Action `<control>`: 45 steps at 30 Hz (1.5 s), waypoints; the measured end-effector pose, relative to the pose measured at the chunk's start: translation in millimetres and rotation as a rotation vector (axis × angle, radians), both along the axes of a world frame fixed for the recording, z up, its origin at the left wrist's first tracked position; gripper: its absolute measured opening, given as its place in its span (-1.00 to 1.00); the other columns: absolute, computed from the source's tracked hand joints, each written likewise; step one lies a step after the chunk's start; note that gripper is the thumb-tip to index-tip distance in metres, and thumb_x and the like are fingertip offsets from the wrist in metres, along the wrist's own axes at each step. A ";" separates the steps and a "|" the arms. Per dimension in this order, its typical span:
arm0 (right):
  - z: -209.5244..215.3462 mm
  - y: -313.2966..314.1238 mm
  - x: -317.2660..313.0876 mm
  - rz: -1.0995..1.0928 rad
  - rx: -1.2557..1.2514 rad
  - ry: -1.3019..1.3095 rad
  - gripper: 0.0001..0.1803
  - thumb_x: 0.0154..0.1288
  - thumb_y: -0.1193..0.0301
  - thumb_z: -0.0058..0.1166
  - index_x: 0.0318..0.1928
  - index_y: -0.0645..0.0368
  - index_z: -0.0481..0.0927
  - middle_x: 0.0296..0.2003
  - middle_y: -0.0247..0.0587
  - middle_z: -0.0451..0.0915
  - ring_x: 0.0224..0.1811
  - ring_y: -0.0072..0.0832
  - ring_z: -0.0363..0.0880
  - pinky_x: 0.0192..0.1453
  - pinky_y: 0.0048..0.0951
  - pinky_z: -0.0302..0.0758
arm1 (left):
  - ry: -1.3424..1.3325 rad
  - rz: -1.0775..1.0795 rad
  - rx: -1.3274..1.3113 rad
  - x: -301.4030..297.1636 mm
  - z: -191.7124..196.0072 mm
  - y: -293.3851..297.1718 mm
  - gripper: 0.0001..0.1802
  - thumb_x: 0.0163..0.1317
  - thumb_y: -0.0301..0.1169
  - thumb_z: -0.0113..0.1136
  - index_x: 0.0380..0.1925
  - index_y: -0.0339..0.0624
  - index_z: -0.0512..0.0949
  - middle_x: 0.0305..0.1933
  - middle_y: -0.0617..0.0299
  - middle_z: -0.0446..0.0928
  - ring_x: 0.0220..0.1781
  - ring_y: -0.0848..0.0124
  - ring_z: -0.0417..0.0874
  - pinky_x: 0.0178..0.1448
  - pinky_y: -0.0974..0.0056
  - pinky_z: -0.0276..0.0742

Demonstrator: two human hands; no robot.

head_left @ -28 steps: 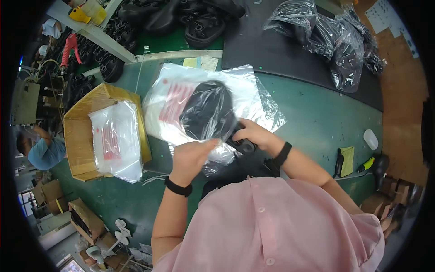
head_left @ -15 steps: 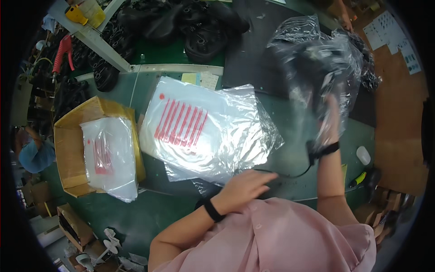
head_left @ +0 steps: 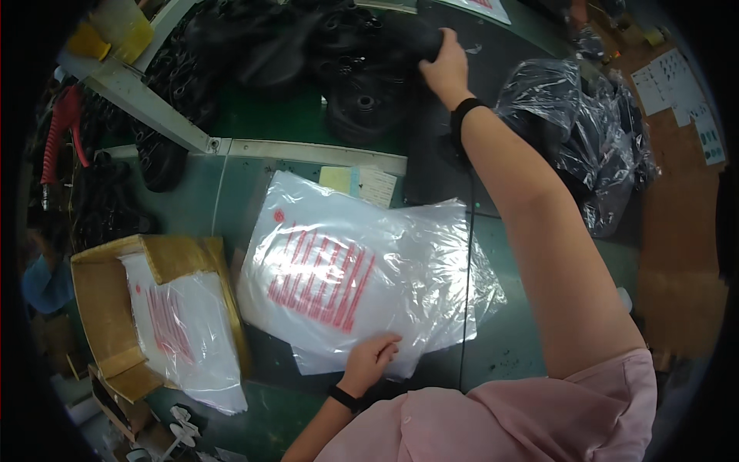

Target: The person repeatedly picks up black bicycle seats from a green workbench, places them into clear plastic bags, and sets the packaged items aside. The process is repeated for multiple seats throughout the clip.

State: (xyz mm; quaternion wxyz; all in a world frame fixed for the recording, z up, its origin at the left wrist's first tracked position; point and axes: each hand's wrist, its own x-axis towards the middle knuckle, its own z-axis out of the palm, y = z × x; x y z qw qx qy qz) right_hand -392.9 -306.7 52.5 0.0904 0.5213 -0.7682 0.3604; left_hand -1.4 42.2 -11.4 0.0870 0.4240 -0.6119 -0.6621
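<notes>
Clasping a black saddle (head_left: pixel 419 38), right fingers (head_left: pixel 449 44) spread; left fingers (head_left: pixel 386 353) curl over bags (head_left: pixel 327 273), grip unclear.

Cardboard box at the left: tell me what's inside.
Red-printed plastic bags lie in the cardboard box, jutting past its near edge. Anything beneath them is covered and cannot be seen.

Moderate indoor light, with bright white glare streaking the plastic bags (head_left: pixel 362 273) at centre. Black saddles (head_left: pixel 269 58) along the top look dim and blurred. Fisheye distortion bends edges; corners are black.
</notes>
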 end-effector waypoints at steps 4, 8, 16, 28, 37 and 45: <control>4.1 8.7 -23.5 -0.100 -0.129 -0.153 -0.29 -0.19 0.34 0.27 0.10 0.17 0.41 -0.12 0.17 0.58 -0.03 0.06 0.55 0.07 -0.13 0.48 | 0.029 0.040 0.023 1.8 -6.9 3.7 -0.77 0.28 -0.45 0.08 -0.10 -0.20 0.59 -0.37 0.12 0.63 -0.40 0.37 0.66 -0.24 0.35 0.56; 31.7 102.3 -59.9 0.151 -0.373 -1.049 -0.60 0.03 0.55 0.02 -0.04 0.29 0.53 -0.24 -0.25 0.59 -0.23 -0.49 0.56 -0.08 -0.41 0.49 | 0.030 0.149 0.064 1.3 -2.6 5.2 -0.78 0.31 -0.44 0.09 -0.09 -0.21 0.60 -0.35 0.15 0.64 -0.36 0.43 0.66 -0.21 0.34 0.56; 48.0 346.0 -52.4 0.629 -0.163 -1.542 -0.58 0.29 0.38 0.07 0.13 0.25 0.46 0.06 -0.19 0.52 0.05 -0.43 0.52 0.14 -0.39 0.46 | 0.506 0.322 0.444 -37.1 100.7 -55.5 -0.25 0.42 0.11 -0.25 0.41 -0.17 0.02 0.29 -0.08 0.31 0.22 0.14 0.47 0.24 0.09 0.43; 18.5 538.9 -12.6 0.263 -0.021 -1.588 -0.57 0.35 0.31 -0.16 0.14 0.29 0.44 -0.01 -0.05 0.58 0.03 -0.30 0.57 0.16 -0.25 0.45 | 0.517 0.174 0.333 -148.9 119.1 77.5 0.07 0.16 -0.52 0.20 0.47 -0.06 -0.35 0.29 -0.11 0.25 0.20 0.26 0.43 0.18 0.29 0.42; -48.6 587.8 77.8 0.098 -0.039 -2.311 -0.47 0.36 0.15 0.06 0.16 0.28 0.38 -0.09 -0.05 0.58 -0.14 -0.25 0.61 -0.01 -0.30 0.58 | -0.008 -0.232 -0.547 -168.3 43.3 114.1 -0.21 0.21 -0.35 0.15 0.39 -0.27 0.03 0.23 -0.24 0.32 0.31 -0.07 0.29 0.35 0.10 0.19; -46.3 608.9 82.1 0.403 -0.193 -2.617 -0.19 0.35 -0.20 -0.20 0.26 0.28 0.28 -0.18 -0.10 0.50 -0.19 -0.35 0.51 -0.26 -0.40 0.51 | -0.750 -0.204 -1.052 -85.1 -10.8 44.2 -0.51 -0.07 -0.38 0.29 -0.10 -0.35 0.43 -0.10 -0.10 0.49 -0.09 -0.02 0.51 -0.07 0.03 0.47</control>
